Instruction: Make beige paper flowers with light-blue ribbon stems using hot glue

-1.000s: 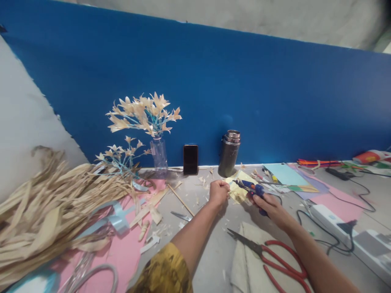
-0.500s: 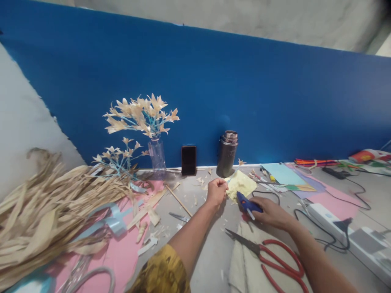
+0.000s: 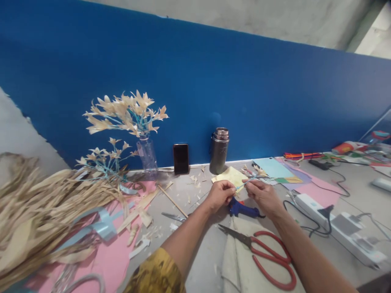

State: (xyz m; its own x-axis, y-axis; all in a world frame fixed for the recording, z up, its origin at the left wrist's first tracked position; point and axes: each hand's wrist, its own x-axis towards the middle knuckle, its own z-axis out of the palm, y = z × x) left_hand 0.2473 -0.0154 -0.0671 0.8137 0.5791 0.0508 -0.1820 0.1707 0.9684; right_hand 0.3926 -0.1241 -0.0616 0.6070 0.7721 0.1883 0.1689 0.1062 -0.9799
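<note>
My left hand [image 3: 220, 195] and my right hand [image 3: 263, 196] meet over the grey table, both pinching a thin light-blue stem [image 3: 249, 182] that carries small tan leaf petals at its far end. The blue glue gun [image 3: 242, 210] lies on the table just below and between my hands, with nobody holding it. A yellow paper sheet [image 3: 230, 176] lies just beyond my hands. Red-handled scissors [image 3: 266, 254] rest on a cloth near my right forearm.
A clear bottle with tan leaf flowers [image 3: 147, 156], a phone [image 3: 181, 158] and a metal flask [image 3: 219, 151] stand against the blue wall. Dried leaf strips [image 3: 45, 207] pile up at the left. Small scissors [image 3: 172, 217], coloured papers [image 3: 284, 173] and a power strip [image 3: 339, 224] with cables lie around.
My right hand set the glue gun down on the table and moved up to pinch the blue stem together with my left hand. The view shifted slightly to the right.
</note>
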